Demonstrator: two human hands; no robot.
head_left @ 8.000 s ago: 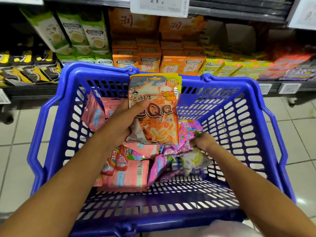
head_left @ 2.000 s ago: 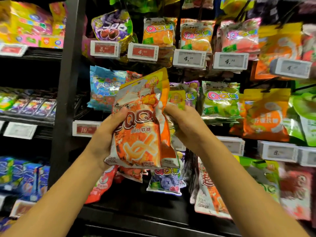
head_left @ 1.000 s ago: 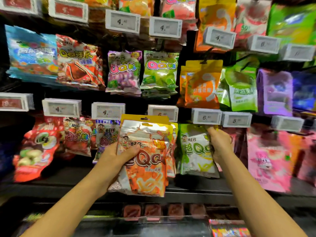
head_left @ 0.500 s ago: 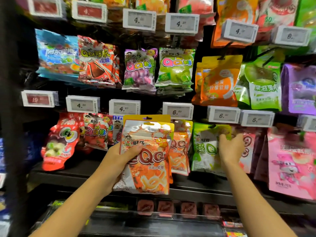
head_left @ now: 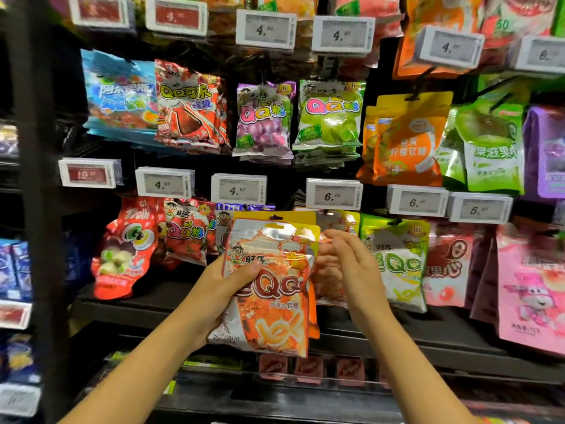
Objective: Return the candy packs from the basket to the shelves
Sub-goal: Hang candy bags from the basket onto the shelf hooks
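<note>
A tall dark shelf unit (head_left: 183, 304) is filling the view, its hooks carrying rows of hanging candy bags with white price tags (head_left: 334, 194) clipped along each row. In the upper row a purple grape QQ bag (head_left: 263, 120) is hanging beside a green QQ bag (head_left: 331, 117), with an orange lemon-candy bag (head_left: 408, 142) to their right. In the lower row a red eyeball-print bag (head_left: 127, 249) is hanging at the left end, and a pale green QQ pack (head_left: 400, 264) and a pink cartoon bag (head_left: 532, 289) are hanging toward the right. In front of the lower row, under the 6.50 tag, the left hand (head_left: 227, 283) is gripping an orange QQ candy pack (head_left: 272, 289) upright, thumb pressed across its front and fingers wrapped behind its left edge. The right hand (head_left: 351, 264) is hovering just beside the pack's right edge, fingers spread and curled, gripping nothing.
</note>
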